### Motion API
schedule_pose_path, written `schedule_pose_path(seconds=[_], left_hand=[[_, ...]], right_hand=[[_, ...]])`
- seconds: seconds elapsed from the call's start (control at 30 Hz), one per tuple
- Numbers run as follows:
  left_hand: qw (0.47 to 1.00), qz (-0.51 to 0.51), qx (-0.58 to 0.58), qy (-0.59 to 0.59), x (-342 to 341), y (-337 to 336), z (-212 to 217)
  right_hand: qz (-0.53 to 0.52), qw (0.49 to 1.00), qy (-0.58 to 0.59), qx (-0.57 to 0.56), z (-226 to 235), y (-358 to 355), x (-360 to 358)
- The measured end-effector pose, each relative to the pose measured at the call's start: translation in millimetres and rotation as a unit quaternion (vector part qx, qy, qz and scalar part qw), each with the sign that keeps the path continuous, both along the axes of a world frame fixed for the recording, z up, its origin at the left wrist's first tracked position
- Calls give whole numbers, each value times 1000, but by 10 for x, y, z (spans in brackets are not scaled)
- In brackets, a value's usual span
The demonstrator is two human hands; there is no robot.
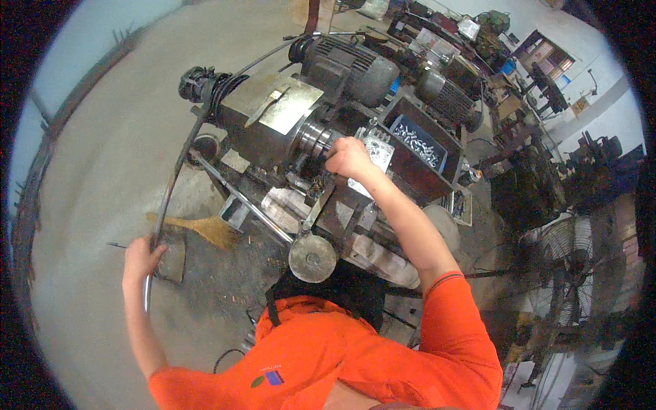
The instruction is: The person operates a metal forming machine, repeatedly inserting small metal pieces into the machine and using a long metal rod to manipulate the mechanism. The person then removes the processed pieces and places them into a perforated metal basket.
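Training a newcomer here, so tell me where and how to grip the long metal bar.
Likely best: the long metal bar toward its end nearer the person, from the left. It is slim enough to wrap and clears the machine there; the left hand grips that stretch.

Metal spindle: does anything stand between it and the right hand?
Nothing visible does: the right hand is at the front end of the metal spindle, hiding whatever lies behind it. The left hand is away, on the long rod.
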State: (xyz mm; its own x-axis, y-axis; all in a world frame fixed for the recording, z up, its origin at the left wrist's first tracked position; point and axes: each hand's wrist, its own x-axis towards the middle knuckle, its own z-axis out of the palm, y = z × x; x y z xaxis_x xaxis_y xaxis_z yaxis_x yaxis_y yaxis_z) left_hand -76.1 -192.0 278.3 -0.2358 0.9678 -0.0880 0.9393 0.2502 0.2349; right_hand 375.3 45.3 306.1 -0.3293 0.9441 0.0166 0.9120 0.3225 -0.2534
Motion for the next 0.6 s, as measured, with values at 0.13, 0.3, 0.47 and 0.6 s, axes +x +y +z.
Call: schedule_pose_path(seconds=[0.13, 0.3, 0.47, 0.6], left_hand=[[994, 62, 51, -71, 27, 52, -370], [995, 65, 60, 37, 11, 224, -440], [989, 59, 22, 131, -75, 307, -414], [975, 50, 36, 214, -1171, 621, -543]], right_hand=[[30, 998, 54, 24, -40, 18, 35], [56, 997, 55, 20, 65, -3, -70], [68, 995, 65, 19, 81, -11, -77], [52, 998, 43, 10, 68, 4, -51]])
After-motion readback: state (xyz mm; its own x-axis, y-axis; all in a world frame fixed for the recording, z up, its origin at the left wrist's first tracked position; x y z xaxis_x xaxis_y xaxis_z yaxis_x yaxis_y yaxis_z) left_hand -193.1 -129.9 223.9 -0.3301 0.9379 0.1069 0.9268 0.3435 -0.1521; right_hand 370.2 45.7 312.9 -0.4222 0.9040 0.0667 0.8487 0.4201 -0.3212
